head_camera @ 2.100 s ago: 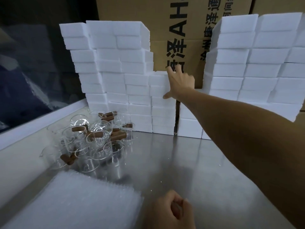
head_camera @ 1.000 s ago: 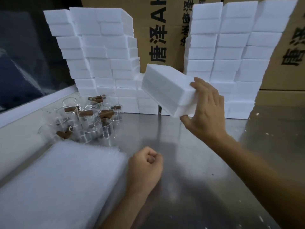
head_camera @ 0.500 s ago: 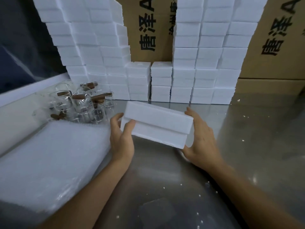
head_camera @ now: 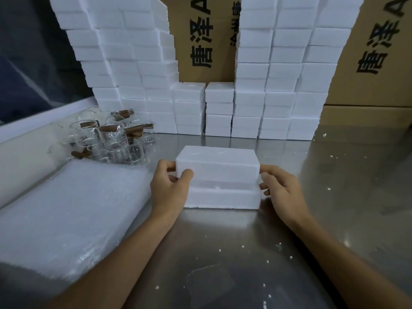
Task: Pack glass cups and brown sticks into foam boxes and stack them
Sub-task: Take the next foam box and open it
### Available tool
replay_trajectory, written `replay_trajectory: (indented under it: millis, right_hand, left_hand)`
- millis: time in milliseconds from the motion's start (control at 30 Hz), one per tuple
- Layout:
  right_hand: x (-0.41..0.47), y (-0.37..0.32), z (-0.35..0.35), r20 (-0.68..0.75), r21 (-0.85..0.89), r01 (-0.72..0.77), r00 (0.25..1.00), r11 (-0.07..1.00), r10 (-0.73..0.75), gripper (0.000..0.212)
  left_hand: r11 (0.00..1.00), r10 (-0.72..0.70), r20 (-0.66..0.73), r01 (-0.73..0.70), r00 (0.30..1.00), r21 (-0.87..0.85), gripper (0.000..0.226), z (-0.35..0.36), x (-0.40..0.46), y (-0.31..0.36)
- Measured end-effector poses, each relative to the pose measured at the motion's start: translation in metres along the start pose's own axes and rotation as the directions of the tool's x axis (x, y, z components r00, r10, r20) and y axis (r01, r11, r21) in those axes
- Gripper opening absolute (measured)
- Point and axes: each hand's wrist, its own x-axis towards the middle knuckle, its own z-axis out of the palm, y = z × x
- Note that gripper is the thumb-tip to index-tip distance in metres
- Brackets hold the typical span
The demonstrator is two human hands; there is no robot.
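A white foam box [head_camera: 223, 197] stands on the steel table in front of me. Its lid [head_camera: 217, 167] is raised a little off the lower half, leaving a gap along the front. My left hand [head_camera: 169, 186] pinches the lid's left end between thumb and fingers. My right hand [head_camera: 281, 188] grips the right end of the box, fingers on the lid. A cluster of glass cups [head_camera: 113, 141] sits at the left rear, with brown sticks [head_camera: 133, 130] in and among them.
Tall stacks of white foam boxes [head_camera: 274, 85] line the back, against brown cardboard cartons [head_camera: 374, 52]. A pile of bubble wrap [head_camera: 66, 210] covers the near left. White foam crumbs dot the steel table [head_camera: 334, 219].
My right hand took a foam box from the back stack and brought it down to the table. My left hand joined on its left end, and the lid has lifted off the base.
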Motion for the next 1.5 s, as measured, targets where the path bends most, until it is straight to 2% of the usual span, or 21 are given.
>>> replay_trajectory:
  millis: [100,267,400,467,533,567,633,800,867,933,1033,1167,1267,1300,1367,1433,1500]
  right_hand:
    - [-0.002,-0.004,-0.002,0.049,0.023,-0.033,0.998,0.999,0.032,0.021]
    - [-0.001,-0.005,-0.002,0.098,-0.141,-0.100,0.989,0.985,0.115,0.026]
    - [0.003,-0.007,-0.001,0.111,-0.158,-0.166,0.976,0.973,0.185,0.026]
    - [0.005,-0.007,-0.001,0.100,-0.197,-0.188,0.973,0.962,0.210,0.025]
    - [0.007,-0.007,0.000,0.072,-0.261,-0.205,0.970,0.943,0.231,0.040]
    - [0.007,-0.008,0.001,0.055,-0.291,-0.218,0.968,0.932,0.244,0.051]
    - [0.009,-0.012,0.001,0.019,-0.333,-0.238,0.966,0.912,0.259,0.058]
    - [0.012,-0.009,0.002,-0.042,-0.307,-0.300,0.952,0.903,0.302,0.055]
    - [0.013,-0.008,0.003,-0.051,-0.286,-0.310,0.950,0.907,0.308,0.054]
    - [0.015,-0.009,0.007,-0.046,-0.273,-0.314,0.948,0.909,0.314,0.049]
    - [0.014,-0.009,0.013,-0.056,-0.263,-0.324,0.946,0.909,0.320,0.047]
    - [0.014,-0.015,0.021,-0.023,-0.157,-0.364,0.931,0.918,0.365,0.039]
    - [0.016,-0.021,0.019,0.055,-0.134,-0.397,0.912,0.908,0.407,0.037]
    - [0.016,-0.024,0.019,0.068,-0.177,-0.392,0.910,0.903,0.409,0.036]
    - [0.019,-0.030,0.022,0.041,-0.428,-0.311,0.932,0.849,0.361,0.040]
    - [0.024,-0.037,0.031,0.010,-0.673,-0.148,0.978,0.725,0.209,0.047]
    - [0.029,-0.050,0.049,0.050,-0.725,0.001,0.997,0.689,0.052,0.049]
  left_hand:
    - [1.000,-0.022,0.061,0.021,0.998,0.019,0.025,-0.001,-0.001,-0.001]
    - [0.982,-0.124,0.225,0.152,0.966,-0.113,0.026,-0.006,0.002,0.003]
    - [0.979,-0.154,0.362,0.192,0.919,-0.070,0.016,-0.011,0.005,0.004]
    - [0.979,-0.202,0.325,0.191,0.924,0.064,0.028,-0.011,0.010,0.000]
    - [0.970,-0.218,0.285,0.175,0.933,0.169,0.032,-0.008,0.013,-0.004]
    - [0.968,-0.216,0.263,0.170,0.940,0.187,0.035,-0.007,0.014,-0.005]
    - [0.967,-0.195,0.197,0.154,0.961,0.204,0.048,-0.006,0.014,-0.007]
    - [0.959,-0.182,0.100,0.154,0.978,0.239,0.052,-0.007,0.013,-0.007]
    - [0.970,-0.128,0.082,0.108,0.988,0.216,0.039,-0.006,0.014,-0.005]
    - [0.976,-0.023,0.098,0.001,0.995,0.218,0.014,-0.007,0.015,0.000]
    - [0.930,0.132,0.231,-0.201,0.964,0.307,0.019,-0.010,0.019,0.005]
    - [0.876,0.106,0.379,-0.267,0.919,0.402,0.014,-0.013,0.022,0.004]
    - [0.886,0.056,0.424,-0.241,0.904,0.397,0.025,-0.015,0.023,0.001]
    - [0.905,0.043,0.425,-0.215,0.904,0.366,0.027,-0.015,0.024,0.000]
    - [0.931,0.016,0.422,-0.167,0.906,0.323,0.026,-0.014,0.023,-0.001]
    - [0.943,-0.002,0.412,-0.135,0.911,0.303,0.024,-0.013,0.023,-0.002]
    - [0.951,-0.003,0.394,-0.119,0.919,0.284,0.022,-0.011,0.022,-0.002]
